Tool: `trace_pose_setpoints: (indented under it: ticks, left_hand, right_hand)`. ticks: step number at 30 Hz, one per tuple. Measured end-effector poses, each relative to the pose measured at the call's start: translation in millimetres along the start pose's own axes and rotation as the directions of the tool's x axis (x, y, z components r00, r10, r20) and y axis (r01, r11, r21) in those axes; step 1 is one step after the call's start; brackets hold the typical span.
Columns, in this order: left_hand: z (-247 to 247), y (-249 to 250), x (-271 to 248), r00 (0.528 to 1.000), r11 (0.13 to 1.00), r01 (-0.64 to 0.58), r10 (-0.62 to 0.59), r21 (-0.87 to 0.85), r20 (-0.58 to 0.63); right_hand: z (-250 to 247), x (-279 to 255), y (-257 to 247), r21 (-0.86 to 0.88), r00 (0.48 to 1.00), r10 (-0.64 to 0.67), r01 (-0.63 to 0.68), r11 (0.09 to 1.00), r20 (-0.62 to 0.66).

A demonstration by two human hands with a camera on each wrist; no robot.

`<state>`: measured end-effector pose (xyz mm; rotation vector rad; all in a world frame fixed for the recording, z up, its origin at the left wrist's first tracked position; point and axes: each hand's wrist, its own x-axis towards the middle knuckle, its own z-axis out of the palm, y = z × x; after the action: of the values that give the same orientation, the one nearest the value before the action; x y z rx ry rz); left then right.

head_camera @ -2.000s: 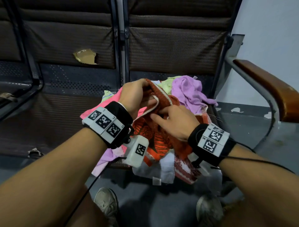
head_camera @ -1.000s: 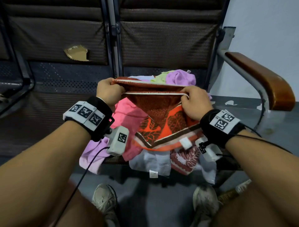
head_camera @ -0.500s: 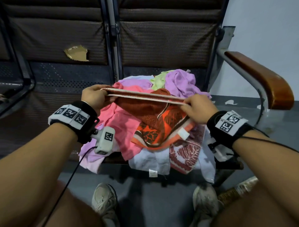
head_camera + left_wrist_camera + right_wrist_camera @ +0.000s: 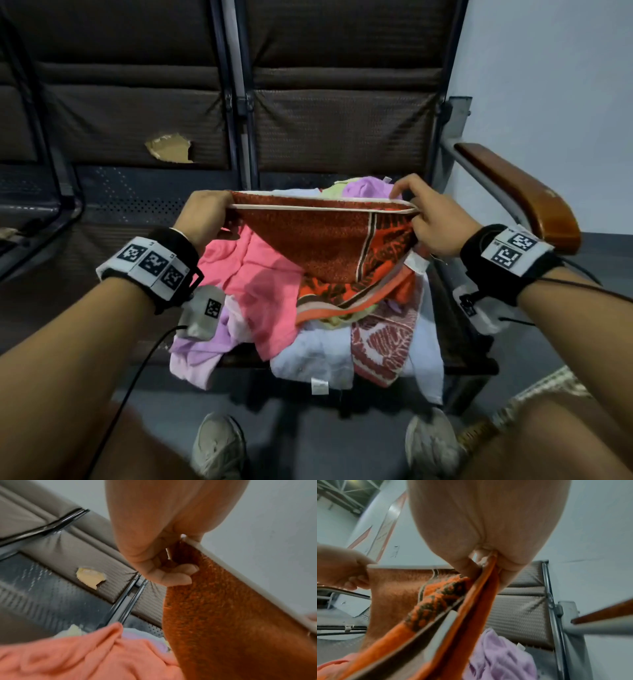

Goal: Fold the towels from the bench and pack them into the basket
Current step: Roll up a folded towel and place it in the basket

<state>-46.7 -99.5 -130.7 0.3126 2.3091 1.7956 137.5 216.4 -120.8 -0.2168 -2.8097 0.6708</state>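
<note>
Two hands stretch the orange towel taut above the towel pile on the bench: the left hand clenches one top corner, the right hand pinches the other. Much of the pile lies hidden behind the hanging cloth. No basket shows in any view. Beside the pile stands a wooden armrest.

Head view looking down, wrist views close, sharing orange towel
</note>
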Motion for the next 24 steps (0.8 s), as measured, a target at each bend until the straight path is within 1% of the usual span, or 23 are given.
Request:
trace_pose_setpoints:
  ticks: [2,3,5,6,7,8,9,11,14,16,17,19,22,24]
  left_hand:
    - [-2.4,17.0,-2.5,0.998,0.995,-0.064,0.066,0.078,-0.02]
    - [-4.2,26.6,-4.1,0.992,0.98,-0.12,0.122,0.161,-0.003]
    - [-5.7,49.4,-11.5,0.97,0.927,-0.242,0.24,0.288,0.041]
    - [-5.1,61.6,-14.9,0.957,0.919,-0.29,0.287,0.269,0.051]
    - [-4.2,73.3,-19.0,0.949,0.931,-0.314,0.306,0.188,0.072]
    - [-3.0,83.6,-22.3,0.947,0.946,-0.313,0.304,0.086,0.1]
    - [-3.0,92.0,-24.6,0.942,0.95,-0.313,0.307,0.02,0.138]
    - [-6.5,104.2,-28.6,0.923,0.938,-0.346,0.341,0.001,0.18]
    - [-17.6,119.8,-31.8,0.897,0.901,-0.434,0.433,-0.018,0.09]
    - [-23.3,127.7,-32.5,0.874,0.875,-0.484,0.484,-0.008,0.037]
    - [-23.8,130.2,-32.7,0.87,0.87,-0.493,0.493,-0.003,0.011]
    - [-22.1,130.1,-29.3,0.878,0.88,-0.475,0.475,0.017,-0.066]
    - [-12.2,123.4,-23.1,0.919,0.936,-0.35,0.351,0.035,-0.182]
    - [-2.1,121.1,-21.6,0.93,0.968,-0.251,0.249,0.028,-0.269]
  right_hand:
    - [-18.3,6.4,-8.9,-0.163,0.999,0.0,-0.005,0.987,-0.036]
    - [-27.9,10.3,-13.2,-0.232,0.998,-0.011,-0.005,0.973,-0.068]
    - [-46.7,17.9,-22.5,-0.27,0.99,-0.03,-0.009,0.963,-0.14]
    - [-55.7,20.8,-27.5,-0.253,0.982,-0.029,-0.019,0.967,-0.185]
    - [-64.2,23.2,-32.2,-0.215,0.972,-0.018,-0.033,0.976,-0.232]
    - [-72.5,25.0,-36.3,-0.168,0.961,-0.002,-0.046,0.985,-0.278]
    - [-80.3,26.1,-40.0,-0.124,0.949,0.008,-0.049,0.991,-0.314]
    - [-94.6,26.1,-45.7,-0.066,0.944,-0.015,-0.007,0.998,-0.331]
    - [-113.9,23.7,-49.5,-0.029,0.955,-0.087,0.082,0.996,-0.283]
    - [-123.6,22.1,-48.4,0.054,0.955,-0.09,0.109,0.993,-0.284]
    - [-126.3,21.3,-47.8,0.103,0.955,-0.072,0.106,0.989,-0.287]
    - [-127.6,19.6,-48.1,0.17,0.964,-0.009,0.056,0.984,-0.267]
    - [-119.2,18.9,-53.8,0.318,0.974,0.142,-0.08,0.945,-0.177]
    - [-109.1,21.5,-64.4,0.442,0.956,0.258,-0.173,0.88,-0.139]
